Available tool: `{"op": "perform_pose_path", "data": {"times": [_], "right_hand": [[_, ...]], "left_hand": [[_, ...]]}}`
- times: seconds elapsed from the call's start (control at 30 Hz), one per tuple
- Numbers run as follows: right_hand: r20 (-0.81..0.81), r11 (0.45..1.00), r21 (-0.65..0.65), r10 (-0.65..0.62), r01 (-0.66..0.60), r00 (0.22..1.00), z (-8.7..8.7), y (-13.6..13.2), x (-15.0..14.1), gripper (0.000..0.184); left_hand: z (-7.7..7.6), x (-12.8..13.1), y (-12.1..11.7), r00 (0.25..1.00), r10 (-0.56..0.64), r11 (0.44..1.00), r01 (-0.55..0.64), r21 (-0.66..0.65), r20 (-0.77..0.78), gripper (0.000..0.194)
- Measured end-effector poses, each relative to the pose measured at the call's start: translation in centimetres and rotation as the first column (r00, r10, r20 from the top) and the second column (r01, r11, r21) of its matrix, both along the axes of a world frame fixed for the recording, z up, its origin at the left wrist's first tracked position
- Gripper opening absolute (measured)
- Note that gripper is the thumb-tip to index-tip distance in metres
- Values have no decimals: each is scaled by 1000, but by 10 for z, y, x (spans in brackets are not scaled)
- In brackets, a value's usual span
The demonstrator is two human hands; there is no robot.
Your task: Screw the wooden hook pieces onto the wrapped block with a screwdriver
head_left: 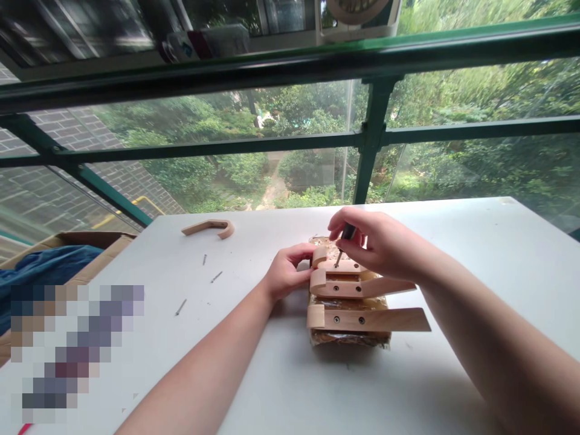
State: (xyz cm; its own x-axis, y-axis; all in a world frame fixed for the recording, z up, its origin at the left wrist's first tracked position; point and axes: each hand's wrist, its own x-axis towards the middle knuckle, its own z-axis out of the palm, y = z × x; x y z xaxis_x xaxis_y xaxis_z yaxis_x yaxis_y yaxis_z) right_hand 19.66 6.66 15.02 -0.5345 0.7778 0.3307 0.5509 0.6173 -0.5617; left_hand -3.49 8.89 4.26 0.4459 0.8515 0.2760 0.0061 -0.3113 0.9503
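My right hand point(362, 238) is closed around the dark handle of a screwdriver point(347, 232). Its tip points down onto a screw in the farthest of three wooden hooks. My left hand point(290, 269) grips the left end of that far wooden hook point(347, 266), fingers bent around its curved end. The middle wooden hook point(347, 287) and the near wooden hook point(380, 319) lie parallel to it, each with two screw heads showing. All three rest across a block wrapped in clear plastic and brown tape point(353, 339). The right end of the far hook is hidden behind my right hand.
On the white table point(254, 386), another wooden hook point(211, 226) lies at the back left. Several loose screws point(181, 307) are scattered left of my left arm. A cardboard box point(102, 257) with blue cloth stands beyond the left edge. Green-framed glass point(369, 139) borders the back.
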Motion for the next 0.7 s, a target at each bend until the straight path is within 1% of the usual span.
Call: {"op": "perform_pose_path", "data": {"times": [0.07, 0.1, 0.17, 0.3, 0.4, 0.5, 0.53, 0.6, 0.7], "right_hand": [[16, 996, -36, 83, -83, 996, 4, -3, 3, 29], [33, 993, -53, 106, -104, 994, 6, -5, 5, 32], [68, 992, -71, 107, -102, 992, 11, -7, 9, 34], [114, 996, -54, 71, -65, 991, 16, -6, 15, 26], [130, 999, -12, 51, -50, 990, 17, -4, 15, 17], [148, 1000, 27, -3, -1, 989, 16, -2, 14, 6], [149, 999, 28, -25, 21, 988, 16, -2, 13, 8], [141, 997, 20, -70, 68, 988, 14, -1, 10, 19], [92, 992, 12, -129, 129, 987, 9, 0, 6, 30]], "left_hand": [[1, 0, 0, 1000, -2, 1000, 2, 1, -8, 33], [1, 0, -1, 1000, 3, 1000, -3, -1, -12, 33], [1, 0, -1, 1000, 17, 1000, -17, -5, -21, 34], [0, 0, -1, 999, 28, 1000, -28, -1, -32, 35], [-1, 0, 0, 999, 32, 999, -32, 4, -29, 35], [-2, -1, 1, 999, 30, 1000, -30, 8, -30, 35], [-2, -1, 1, 999, 25, 1000, -24, 6, -29, 35], [-2, -1, 1, 1000, 13, 1000, -13, -1, -17, 34], [-2, -1, 1, 1000, 6, 1000, -6, -9, -12, 35]]}}
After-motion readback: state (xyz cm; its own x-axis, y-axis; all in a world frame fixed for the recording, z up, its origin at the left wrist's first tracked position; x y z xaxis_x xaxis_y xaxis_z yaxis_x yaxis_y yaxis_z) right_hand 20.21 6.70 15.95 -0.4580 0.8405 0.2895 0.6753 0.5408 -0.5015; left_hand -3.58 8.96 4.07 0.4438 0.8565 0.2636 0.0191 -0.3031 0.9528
